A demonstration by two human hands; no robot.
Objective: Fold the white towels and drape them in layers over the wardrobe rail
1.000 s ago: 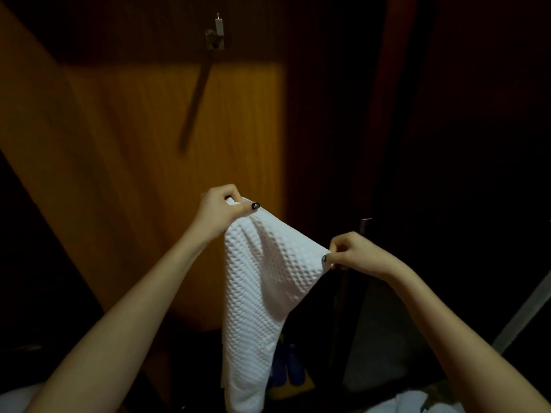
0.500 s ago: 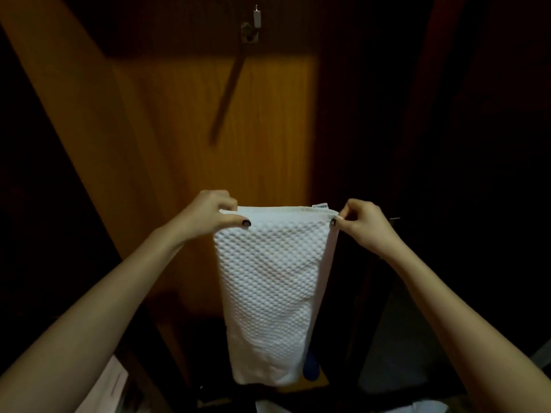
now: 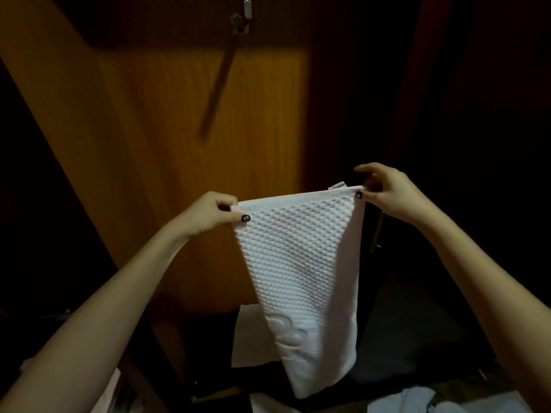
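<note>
Dim wooden wardrobe interior (image 3: 185, 120) behind; left hand (image 3: 208, 214) and right hand (image 3: 384, 192) each pinch a top corner of the white waffle towel (image 3: 301, 263) hanging limp between them: judged light, soft, best held at corners.

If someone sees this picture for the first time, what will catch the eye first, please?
The white towel, bright and waffle-textured, hangs in the middle of a dark scene, stretched along its top edge. The left hand pinches its top left corner and the right hand its top right corner, both with dark-painted nails. Behind it stands a lit orange-brown wooden panel, with a small metal fitting near the top.
</note>
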